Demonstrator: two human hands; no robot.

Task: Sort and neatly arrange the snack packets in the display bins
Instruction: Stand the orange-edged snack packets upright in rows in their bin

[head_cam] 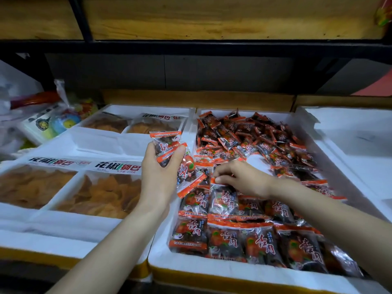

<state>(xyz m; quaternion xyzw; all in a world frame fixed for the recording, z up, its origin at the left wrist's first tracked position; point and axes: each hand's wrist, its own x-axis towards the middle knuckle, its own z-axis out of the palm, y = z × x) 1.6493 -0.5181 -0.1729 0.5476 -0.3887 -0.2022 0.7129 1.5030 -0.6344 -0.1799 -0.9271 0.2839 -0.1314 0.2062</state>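
Middle bin [212, 270]: white foam box at the front edge of the display; it holds all the red-and-black snack packets.
Arranged rows [244, 240]: packets nearest the front rim lie flat, side by side, labels up and facing one way. Two full rows show, and a third is being built behind them.
Left bin [63, 236]: just beside the middle bin. Two large chip bags [95, 192] lie flat in it, side by side, already in order.
Right hand [239, 179]: low over the third row, thumb and fingertips pinching the red top seal of one packet [222, 200] that lies in line with its neighbours.
Left hand [161, 168]: raised over the seam between the two bins, fingers curled round a small bundle of packets [169, 149], with another packet hanging from below the grip.
Loose heap [254, 134]: the far half of the middle bin is unsorted, with packets tilted, overlapping and facing every way. A bare patch of white liner [256, 160] shows between the heap and the rows.
Far chip bags [148, 124]: two more at the back of the left bin, lying flat.
Right bin [350, 149]: lined in white; only part of it is in view.
Progress: judged roughly a third to a half done in the middle bin.
Remaining: the held bundle and the whole heap are yet to be laid in rows.
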